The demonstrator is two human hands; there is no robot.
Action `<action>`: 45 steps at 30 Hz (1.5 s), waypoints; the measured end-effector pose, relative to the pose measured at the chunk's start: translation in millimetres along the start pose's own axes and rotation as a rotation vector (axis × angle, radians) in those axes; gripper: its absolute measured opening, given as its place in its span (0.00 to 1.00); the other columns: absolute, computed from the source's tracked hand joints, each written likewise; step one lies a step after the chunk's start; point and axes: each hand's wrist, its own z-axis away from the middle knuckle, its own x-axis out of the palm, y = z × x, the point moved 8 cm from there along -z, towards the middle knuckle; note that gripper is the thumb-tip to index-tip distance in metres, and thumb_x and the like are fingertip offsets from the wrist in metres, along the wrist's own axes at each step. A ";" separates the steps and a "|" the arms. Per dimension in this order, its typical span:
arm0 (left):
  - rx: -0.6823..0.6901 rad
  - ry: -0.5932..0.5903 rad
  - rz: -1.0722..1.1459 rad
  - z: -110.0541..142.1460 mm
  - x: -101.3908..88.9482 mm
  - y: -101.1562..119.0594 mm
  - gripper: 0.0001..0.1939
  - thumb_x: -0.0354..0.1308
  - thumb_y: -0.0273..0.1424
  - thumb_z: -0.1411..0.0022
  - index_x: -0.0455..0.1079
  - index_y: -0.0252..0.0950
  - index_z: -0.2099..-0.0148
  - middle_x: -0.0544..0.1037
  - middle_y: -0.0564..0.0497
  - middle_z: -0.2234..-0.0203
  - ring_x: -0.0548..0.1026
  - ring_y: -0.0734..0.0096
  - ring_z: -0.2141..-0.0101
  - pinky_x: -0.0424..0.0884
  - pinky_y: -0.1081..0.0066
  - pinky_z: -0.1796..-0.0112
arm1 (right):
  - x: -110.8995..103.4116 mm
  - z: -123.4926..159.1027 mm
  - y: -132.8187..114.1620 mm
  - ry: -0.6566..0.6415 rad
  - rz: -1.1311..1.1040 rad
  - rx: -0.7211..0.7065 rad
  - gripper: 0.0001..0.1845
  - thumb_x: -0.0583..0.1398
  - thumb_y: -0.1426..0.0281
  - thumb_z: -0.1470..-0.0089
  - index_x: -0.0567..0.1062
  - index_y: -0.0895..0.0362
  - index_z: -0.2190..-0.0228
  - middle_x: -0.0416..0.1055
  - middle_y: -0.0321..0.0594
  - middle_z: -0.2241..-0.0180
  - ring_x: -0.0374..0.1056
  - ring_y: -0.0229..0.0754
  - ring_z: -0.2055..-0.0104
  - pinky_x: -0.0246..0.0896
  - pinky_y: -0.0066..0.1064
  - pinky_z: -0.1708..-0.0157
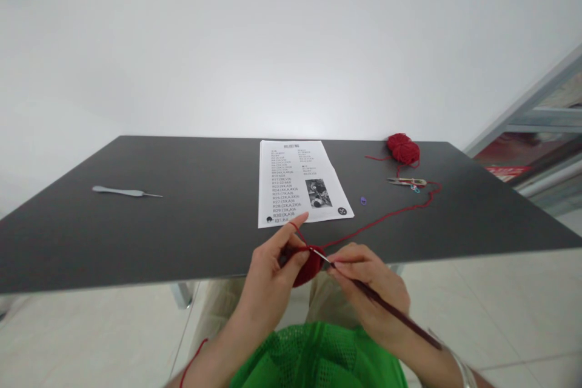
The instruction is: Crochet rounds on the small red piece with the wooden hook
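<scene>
A small dark red crocheted piece (pixel 310 269) is pinched between the thumb and fingers of my left hand (pixel 275 264). Red yarn (pixel 377 220) runs over my raised left index finger and trails right across the table. My right hand (pixel 370 288) grips a crochet hook (pixel 393 308) with a dark handle and a thin metal shaft. The hook's tip meets the upper edge of the red piece, beside my left fingers. Part of the piece is hidden behind my left thumb.
On the dark table (pixel 204 242), a printed pattern sheet (pixel 291 179) lies ahead of my hands. A grey-handled hook (pixel 125 192) is far left. At right are a red yarn ball (pixel 403 149), thread snips (pixel 409 182), a purple stitch marker (pixel 363 200) and light-blue markers (pixel 415 189).
</scene>
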 end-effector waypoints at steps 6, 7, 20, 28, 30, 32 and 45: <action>0.055 -0.053 -0.164 5.0 1.9 7.1 0.21 0.54 0.24 0.42 0.73 0.38 0.46 0.76 0.54 0.73 0.72 0.71 0.71 0.67 0.73 0.66 | -0.7 -11.2 -22.9 -0.235 0.128 -0.188 0.11 0.58 0.83 0.45 0.74 0.57 0.64 0.76 0.44 0.68 0.72 0.40 0.68 0.70 0.28 0.72; 0.062 -0.055 -0.180 5.9 2.0 7.5 0.21 0.54 0.24 0.41 0.73 0.38 0.46 0.76 0.54 0.72 0.72 0.72 0.71 0.67 0.73 0.67 | 1.8 -10.3 -27.3 -0.297 0.159 -0.252 0.11 0.58 0.83 0.44 0.74 0.58 0.63 0.76 0.46 0.67 0.72 0.42 0.67 0.71 0.30 0.71; 0.054 -0.125 -0.091 1.1 -0.1 6.2 0.21 0.58 0.22 0.45 0.76 0.39 0.50 0.76 0.55 0.75 0.71 0.72 0.71 0.66 0.72 0.64 | -8.2 -18.9 25.8 -0.110 -0.391 0.370 0.06 0.65 0.76 0.48 0.76 0.55 0.74 0.74 0.35 0.72 0.71 0.35 0.76 0.69 0.26 0.75; -0.221 -0.094 0.475 5.6 21.9 -17.4 0.27 0.67 0.24 0.52 0.73 0.37 0.47 0.73 0.58 0.78 0.69 0.79 0.74 0.64 0.77 0.69 | 2.3 7.6 20.3 0.034 -0.063 0.116 0.08 0.61 0.75 0.44 0.77 0.50 0.65 0.76 0.39 0.68 0.72 0.40 0.69 0.72 0.31 0.72; -0.276 -0.092 0.571 7.2 26.1 -21.7 0.27 0.68 0.24 0.54 0.73 0.36 0.49 0.72 0.58 0.78 0.68 0.80 0.76 0.63 0.78 0.71 | 7.1 12.3 9.4 -0.038 0.104 -0.049 0.11 0.60 0.74 0.43 0.76 0.49 0.60 0.77 0.43 0.65 0.73 0.44 0.67 0.73 0.35 0.70; -0.333 -0.114 0.646 7.5 28.5 -24.6 0.27 0.69 0.24 0.56 0.74 0.35 0.51 0.72 0.58 0.78 0.68 0.81 0.77 0.63 0.78 0.73 | 7.7 13.4 3.7 -0.039 0.141 -0.154 0.12 0.60 0.75 0.43 0.76 0.49 0.58 0.77 0.44 0.63 0.73 0.45 0.66 0.74 0.36 0.69; -0.365 -0.303 0.524 -4.8 13.5 -18.6 0.24 0.68 0.23 0.58 0.77 0.35 0.54 0.71 0.57 0.77 0.66 0.81 0.79 0.58 0.79 0.77 | -12.1 -14.2 21.5 -0.083 -0.340 0.139 0.08 0.65 0.78 0.47 0.79 0.52 0.67 0.76 0.40 0.68 0.73 0.39 0.71 0.71 0.30 0.73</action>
